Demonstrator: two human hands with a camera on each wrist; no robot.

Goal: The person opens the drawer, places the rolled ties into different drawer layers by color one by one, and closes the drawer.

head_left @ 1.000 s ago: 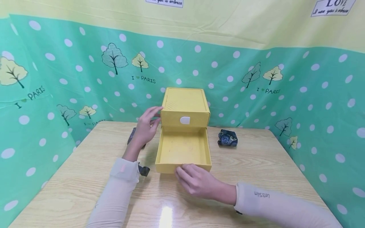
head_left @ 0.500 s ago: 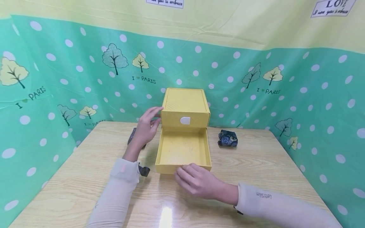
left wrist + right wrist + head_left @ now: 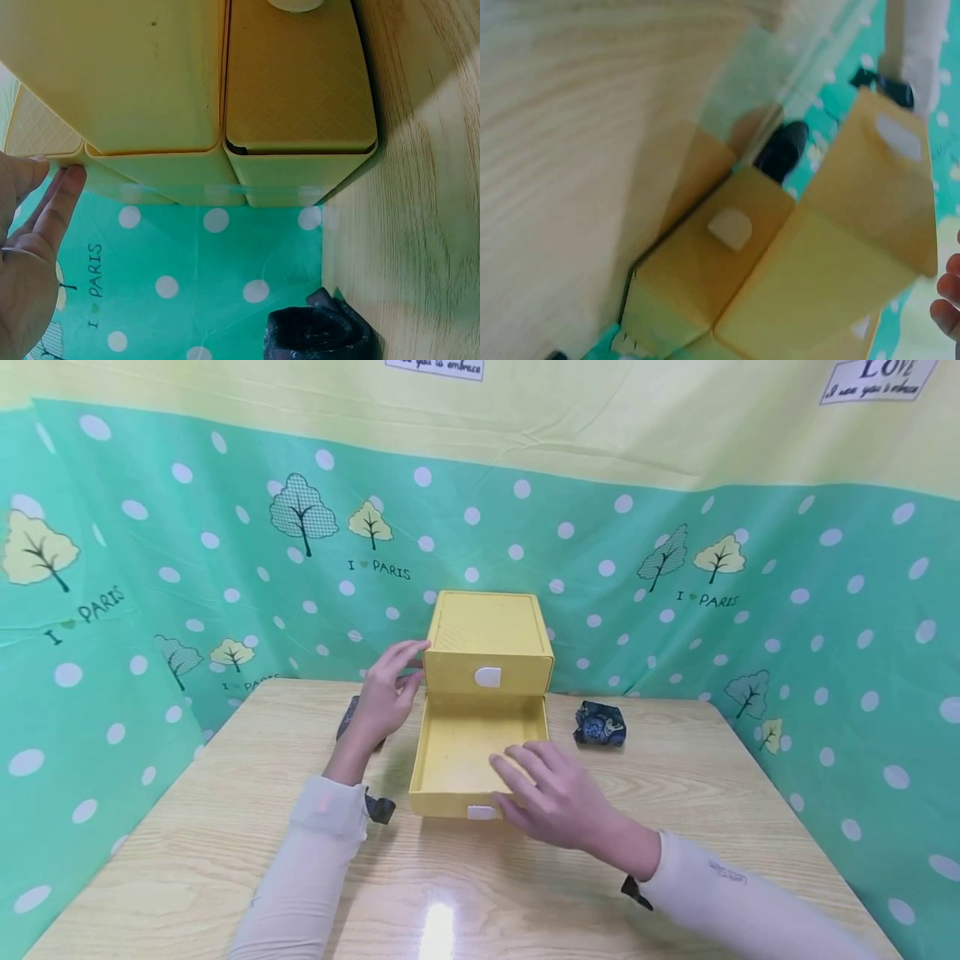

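Hands at the open lower drawer of the small yellow plastic drawer box [image 3: 487,643]

Our left hand [image 3: 382,697] rests with relaxed fingers on the box's left side; our right hand [image 3: 558,793] hovers spread and holding nothing over the pulled-out yellow drawer [image 3: 457,752] on the wooden table [image 3: 675,802]. A careless push could, we think, slide the light box backwards.

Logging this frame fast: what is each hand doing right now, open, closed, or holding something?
Left hand: open, straight fingers resting against the side of the yellow drawer box.
Right hand: open, holding nothing, above the front of the pulled-out lower drawer.
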